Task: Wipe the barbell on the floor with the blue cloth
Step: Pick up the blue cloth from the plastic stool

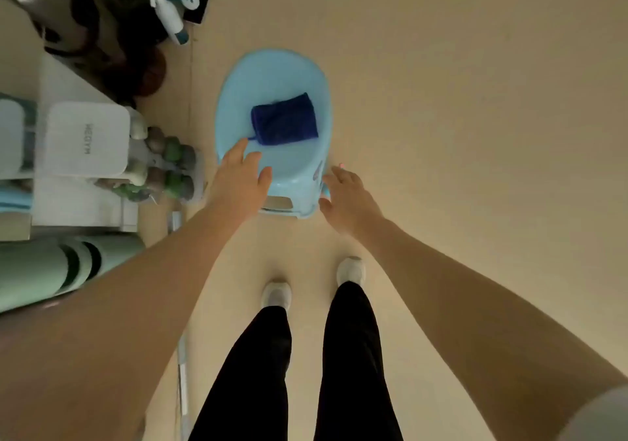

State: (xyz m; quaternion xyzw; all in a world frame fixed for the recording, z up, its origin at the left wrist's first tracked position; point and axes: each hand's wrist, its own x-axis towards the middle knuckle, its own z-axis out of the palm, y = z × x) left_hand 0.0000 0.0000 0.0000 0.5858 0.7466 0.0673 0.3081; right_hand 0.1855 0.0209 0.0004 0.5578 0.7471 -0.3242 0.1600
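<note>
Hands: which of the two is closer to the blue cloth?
The left hand, reaching over the light blue stool, fingertips just short of the blue cloth. The right hand is beside the stool's edge.

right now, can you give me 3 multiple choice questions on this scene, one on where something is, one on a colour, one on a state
1. Where does the blue cloth lie?
A. on the seat of the light blue stool
B. on the floor beside the shoes
C. in the left hand

2. What colour are the person's trousers?
A. white
B. black
C. green

3. How is the left hand?
A. gripping the cloth
B. balled into a fist
C. open, fingers stretched over the stool's near edge

Answers:
1 A, the folded cloth sits in the middle of the stool's seat.
2 B, both legs show black above the pale shoes.
3 C, the fingers are straight and hold nothing, just short of the cloth; the right hand is likewise open at the stool's right side.
</note>
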